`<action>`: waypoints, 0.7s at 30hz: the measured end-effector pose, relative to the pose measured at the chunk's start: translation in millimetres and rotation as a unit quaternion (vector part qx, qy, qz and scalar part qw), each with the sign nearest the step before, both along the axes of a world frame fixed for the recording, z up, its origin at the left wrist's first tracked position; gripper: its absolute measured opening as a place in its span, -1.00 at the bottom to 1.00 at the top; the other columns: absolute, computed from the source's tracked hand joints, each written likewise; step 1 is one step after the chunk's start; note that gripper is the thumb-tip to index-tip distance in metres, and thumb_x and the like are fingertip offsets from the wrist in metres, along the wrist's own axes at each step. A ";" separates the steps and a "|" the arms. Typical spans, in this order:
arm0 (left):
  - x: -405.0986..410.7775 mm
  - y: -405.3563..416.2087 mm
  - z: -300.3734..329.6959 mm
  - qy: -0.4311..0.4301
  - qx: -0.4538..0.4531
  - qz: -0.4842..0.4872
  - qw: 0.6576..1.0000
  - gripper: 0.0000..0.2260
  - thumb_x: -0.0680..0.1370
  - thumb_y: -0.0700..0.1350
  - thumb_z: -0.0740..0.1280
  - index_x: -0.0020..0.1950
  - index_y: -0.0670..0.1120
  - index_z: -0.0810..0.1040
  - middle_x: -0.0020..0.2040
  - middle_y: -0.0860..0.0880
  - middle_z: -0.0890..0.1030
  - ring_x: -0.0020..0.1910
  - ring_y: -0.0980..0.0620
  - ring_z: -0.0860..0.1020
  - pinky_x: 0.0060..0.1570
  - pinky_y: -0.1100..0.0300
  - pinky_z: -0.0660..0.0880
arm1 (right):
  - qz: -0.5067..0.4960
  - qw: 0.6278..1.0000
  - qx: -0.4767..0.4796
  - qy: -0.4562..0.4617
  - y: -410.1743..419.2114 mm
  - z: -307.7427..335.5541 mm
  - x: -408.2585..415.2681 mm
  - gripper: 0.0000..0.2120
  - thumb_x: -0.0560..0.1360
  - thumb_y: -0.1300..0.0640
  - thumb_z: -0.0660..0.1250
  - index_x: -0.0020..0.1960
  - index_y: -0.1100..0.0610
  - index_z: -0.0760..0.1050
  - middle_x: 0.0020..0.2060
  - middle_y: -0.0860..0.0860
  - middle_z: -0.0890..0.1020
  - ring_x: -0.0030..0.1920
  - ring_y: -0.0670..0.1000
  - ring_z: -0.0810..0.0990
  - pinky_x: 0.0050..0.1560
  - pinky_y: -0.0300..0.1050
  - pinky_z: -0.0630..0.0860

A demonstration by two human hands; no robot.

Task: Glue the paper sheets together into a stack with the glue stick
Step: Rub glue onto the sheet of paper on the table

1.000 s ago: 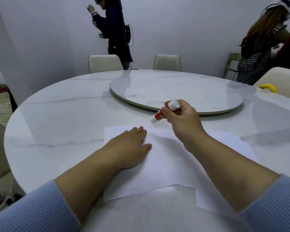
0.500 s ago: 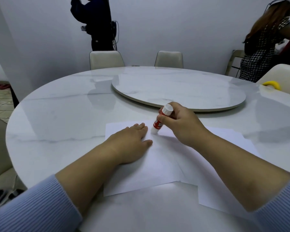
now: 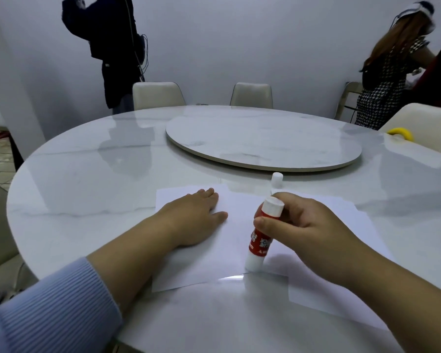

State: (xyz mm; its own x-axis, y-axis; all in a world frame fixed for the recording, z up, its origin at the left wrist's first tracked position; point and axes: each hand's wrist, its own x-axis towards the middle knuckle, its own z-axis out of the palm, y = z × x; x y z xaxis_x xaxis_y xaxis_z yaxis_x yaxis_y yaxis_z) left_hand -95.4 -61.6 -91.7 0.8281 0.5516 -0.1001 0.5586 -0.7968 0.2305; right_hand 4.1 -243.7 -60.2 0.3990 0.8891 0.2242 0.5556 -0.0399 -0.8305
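Round white marble surface (image 3: 87, 179), filling the frame.
On it we see a raised turntable (image 3: 262, 141) at upper centre, overlapping paper sheets (image 3: 329, 220) at lower centre, and a white cap (image 3: 276, 180) standing between them.

Under our left hand (image 3: 192, 220) a patch of the top paper sheet (image 3: 229, 250) is covered, and we cannot see the sheet there. Our right hand (image 3: 308, 233) wraps the glue stick (image 3: 261, 238), hiding much of its red label; the print that shows is too small to read. The stick's lower tip meets the paper at the sheet's near edge, and we cannot tell whether glue is exposed. The lower sheet (image 3: 341, 299) is largely hidden by our right forearm. At 11 o'clock the standing person (image 3: 112, 47) is cut off at the top edge. At 2 o'clock the yellow object (image 3: 400, 132) is partly hidden by the table (image 3: 87, 174).
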 end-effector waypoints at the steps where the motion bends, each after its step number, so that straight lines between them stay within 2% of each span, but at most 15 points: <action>1: -0.2 -1.2 1.9 0.001 -0.003 0.002 1.000 -0.41 0.57 0.21 0.06 0.55 0.02 0.03 0.57 0.08 -0.01 0.54 0.07 0.02 0.48 0.07 0.06 | -0.009 0.998 0.028 0.059 0.2 0.0 4.6 -0.76 0.39 0.02 0.43 -0.11 0.20 0.56 -0.18 0.24 0.62 -0.15 0.18 0.56 -0.03 0.04 0.51; 2: -0.3 -1.4 5.2 0.008 -0.008 0.000 1.000 -0.38 0.55 0.24 0.09 0.54 0.02 0.04 0.57 0.09 -0.01 0.54 0.07 0.02 0.47 0.08 0.06 | -0.023 0.987 0.066 0.144 0.6 0.4 9.6 -0.73 0.33 0.01 0.45 -0.11 0.20 0.58 -0.19 0.22 0.64 -0.13 0.18 0.57 0.01 0.02 0.53; 4: -1.8 2.0 16.8 0.052 -0.014 -0.032 0.998 -0.38 0.54 0.21 0.15 0.54 0.03 0.08 0.57 0.11 -0.04 0.54 0.07 -0.05 0.48 0.07 -0.01 | -0.044 0.933 0.170 0.314 3.2 0.5 18.8 -0.71 0.22 -0.02 0.45 -0.16 0.15 0.62 -0.17 0.15 0.64 -0.05 0.15 0.59 -0.01 -0.07 0.58; 6: -8.5 9.5 31.0 0.111 -0.028 -0.079 0.990 -0.45 0.57 0.08 0.21 0.52 0.12 0.10 0.56 0.17 -0.08 0.54 0.10 -0.15 0.47 0.06 -0.10 | -0.074 0.891 0.236 0.381 4.7 -3.9 24.2 -0.88 0.30 0.07 0.40 -0.24 0.10 0.65 -0.21 0.09 0.64 -0.05 0.09 0.62 -0.08 -0.15 0.60; 7: -12.8 13.7 37.6 0.121 -0.042 -0.092 0.988 -0.47 0.58 -0.01 0.23 0.50 0.18 0.12 0.55 0.22 -0.08 0.53 0.14 -0.16 0.47 0.07 -0.10 | -0.085 0.886 0.244 0.385 5.4 -7.1 25.2 -0.89 0.35 0.11 0.36 -0.27 0.09 0.64 -0.27 0.05 0.65 -0.10 0.05 0.64 -0.08 -0.17 0.60; 9: -17.0 16.2 42.8 0.079 -0.053 -0.080 0.992 -0.49 0.58 -0.07 0.23 0.48 0.23 0.17 0.55 0.21 0.01 0.53 0.16 -0.06 0.46 0.11 -0.03 | -0.101 0.885 0.243 0.385 6.7 -12.3 26.2 -0.90 0.41 0.13 0.32 -0.21 0.11 0.60 -0.35 -0.01 0.66 -0.16 0.00 0.64 -0.07 -0.17 0.59; 11: -15.4 8.4 36.8 0.013 -0.022 -0.030 0.999 -0.54 0.61 0.01 0.15 0.51 0.11 0.16 0.54 0.07 0.16 0.51 0.06 0.11 0.42 0.14 0.06 | -0.118 0.881 0.250 0.384 7.9 -13.2 26.8 -0.89 0.50 0.18 0.26 -0.16 0.13 0.55 -0.37 -0.04 0.66 -0.17 -0.01 0.62 0.01 -0.11 0.54; 12: -13.2 3.1 31.7 0.011 -0.004 -0.010 1.000 -0.53 0.61 0.05 0.12 0.51 0.04 0.15 0.53 0.01 0.20 0.50 0.01 0.15 0.41 0.13 0.07 | -0.127 0.880 0.253 0.382 8.2 -11.9 25.8 -0.87 0.53 0.19 0.24 -0.15 0.13 0.54 -0.37 -0.06 0.66 -0.18 -0.03 0.61 0.05 -0.09 0.52; 14: -10.7 -1.1 22.2 0.054 0.001 -0.026 0.998 -0.53 0.62 0.05 0.09 0.52 0.04 0.13 0.55 0.01 0.13 0.52 0.01 0.08 0.45 0.08 -0.02 | -0.151 0.881 0.256 0.368 9.2 -12.6 26.1 -0.87 0.54 0.18 0.24 -0.15 0.12 0.53 -0.39 -0.11 0.65 -0.22 -0.09 0.61 0.09 -0.05 0.50; 16: -14.0 1.4 23.4 0.077 -0.040 -0.067 0.994 -0.54 0.62 -0.01 0.13 0.50 0.17 0.12 0.56 0.16 0.01 0.54 0.11 -0.05 0.49 0.07 -0.10 | -0.183 0.888 0.253 0.338 8.4 -14.3 25.8 -0.89 0.53 0.14 0.28 -0.16 0.07 0.53 -0.38 -0.13 0.64 -0.21 -0.10 0.60 0.14 -0.04 0.50; 18: -15.6 2.6 27.6 0.054 -0.074 -0.077 0.993 -0.54 0.60 -0.02 0.18 0.47 0.25 0.16 0.53 0.27 0.03 0.53 0.19 -0.06 0.48 0.13 -0.07 | -0.222 0.897 0.250 0.289 6.6 -11.1 25.2 -0.91 0.52 0.09 0.31 -0.15 0.02 0.55 -0.33 -0.13 0.64 -0.16 -0.09 0.60 0.17 -0.04 0.50; 21: -10.7 -8.6 20.4 0.000 -0.064 -0.063 0.996 -0.49 0.57 0.12 0.17 0.50 0.23 0.11 0.54 0.25 0.03 0.52 0.17 0.02 0.47 0.17 -0.02 | -0.216 0.929 0.234 0.191 8.5 2.2 24.4 -0.96 0.50 0.09 0.34 -0.12 0.00 0.55 -0.31 -0.14 0.67 -0.18 -0.13 0.59 0.06 -0.11 0.50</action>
